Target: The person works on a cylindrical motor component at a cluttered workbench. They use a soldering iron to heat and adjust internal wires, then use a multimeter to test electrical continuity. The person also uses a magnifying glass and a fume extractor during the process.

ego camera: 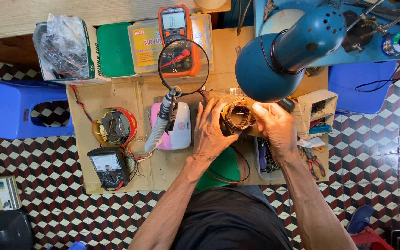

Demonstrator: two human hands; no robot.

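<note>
Both hands grip a motor stator (238, 116) near the middle of the desk (149, 92). The left hand (210, 132) wraps its left side and the right hand (274, 125) braces its right, so the copper windings face up under the blue lamp (278, 58). Just left, a magnifier (183, 64) stands on a flexible arm. Two meters lie farther out: orange (174, 28) at the far edge, black (107, 167) at the near left corner.

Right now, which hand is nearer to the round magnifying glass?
Left. The left hand sits just below and right of the magnifying glass; the right hand is farther right, past the motor coil both hands hold.
</note>
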